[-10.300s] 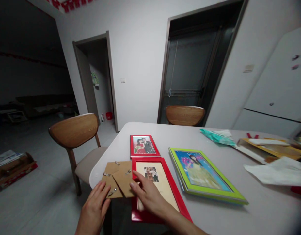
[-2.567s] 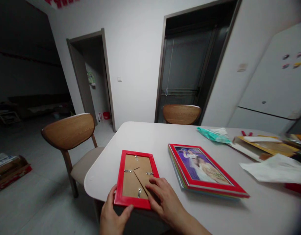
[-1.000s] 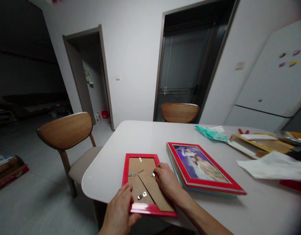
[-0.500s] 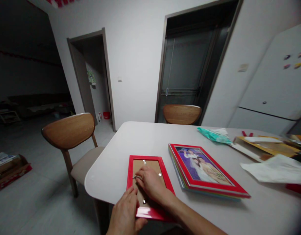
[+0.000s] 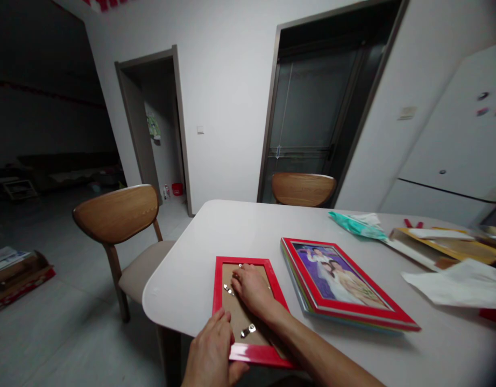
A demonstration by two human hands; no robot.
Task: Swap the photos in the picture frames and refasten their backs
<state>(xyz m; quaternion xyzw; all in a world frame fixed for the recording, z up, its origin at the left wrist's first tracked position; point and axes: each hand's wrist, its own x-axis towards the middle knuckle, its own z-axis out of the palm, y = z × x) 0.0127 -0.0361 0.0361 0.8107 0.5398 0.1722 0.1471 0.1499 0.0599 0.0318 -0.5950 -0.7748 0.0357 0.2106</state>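
A red picture frame lies face down at the table's near edge, its brown backing board showing. My left hand grips the lower left corner, thumb at the near edge and fingers along the left side. Over the upper part of the board, my right hand is closed, its bent fingertips by the top metal clip; they hide most of it and whatever they hold. One metal clip shows on the left and another clip near the bottom. The right clip is mostly covered by my right hand.
A stack of frames, topped by a red-framed wedding photo, lies to the right. Beyond it are a teal packet, yellow envelopes and a white sheet. One wooden chair stands left of the white table, another chair behind it.
My right hand has moved from the left clip up toward the top one. The left and bottom clips now sit at different angles. My left hand keeps its hold on the frame.
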